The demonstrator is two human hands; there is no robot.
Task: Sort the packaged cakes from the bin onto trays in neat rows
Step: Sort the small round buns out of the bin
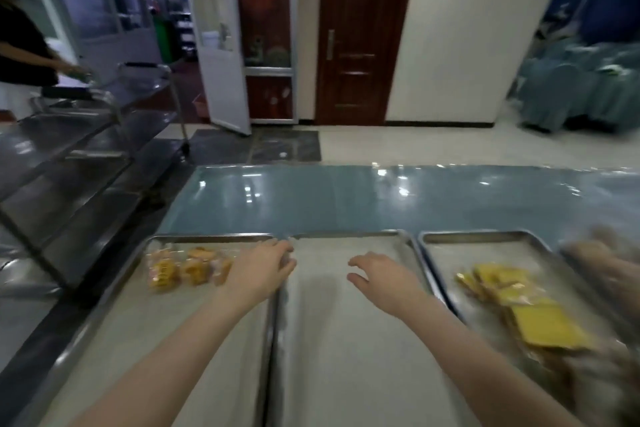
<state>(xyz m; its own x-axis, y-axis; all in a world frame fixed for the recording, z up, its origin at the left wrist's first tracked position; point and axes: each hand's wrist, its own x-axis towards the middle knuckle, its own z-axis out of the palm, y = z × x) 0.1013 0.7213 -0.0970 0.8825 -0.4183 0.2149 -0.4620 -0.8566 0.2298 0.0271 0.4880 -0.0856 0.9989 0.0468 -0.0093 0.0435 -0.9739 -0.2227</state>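
Note:
Three metal trays lie side by side on a blue table. The left tray (138,305) holds a short row of orange packaged cakes (187,269) near its far end. My left hand (263,267) rests at that tray's right rim beside the cakes, fingers curled down; whether it grips anything is unclear. The middle tray (346,357) holds nothing, and my right hand (377,276) hovers over it, fingers apart and holding nothing. The right tray (446,253) carries a loose pile of yellow packaged cakes (519,302). No bin shows clearly.
A blurred brownish heap (602,260) sits at the far right edge. The blue table (346,198) stretches beyond the trays. Steel counters and a cart (86,149) stand to the left, where another person (24,55) works. Doors and tiled floor lie ahead.

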